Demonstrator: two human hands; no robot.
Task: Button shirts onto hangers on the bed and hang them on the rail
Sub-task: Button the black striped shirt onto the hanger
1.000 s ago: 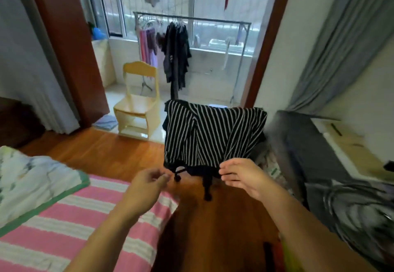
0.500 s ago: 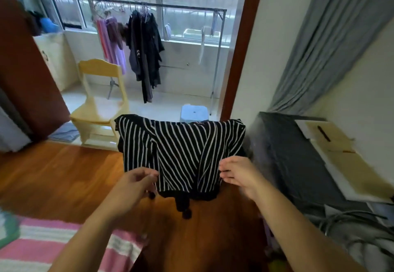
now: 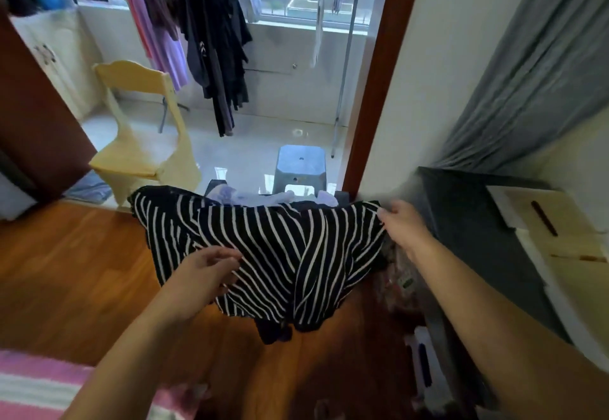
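Head view: striped shirt [image 3: 270, 251] btwn both hands; held.

Black-white striped shirt [image 3: 263, 248] spread midair, hem drooping.

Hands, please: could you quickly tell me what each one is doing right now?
Left hand: grips the front of the striped shirt.
Right hand: pinches the shirt's upper right edge.
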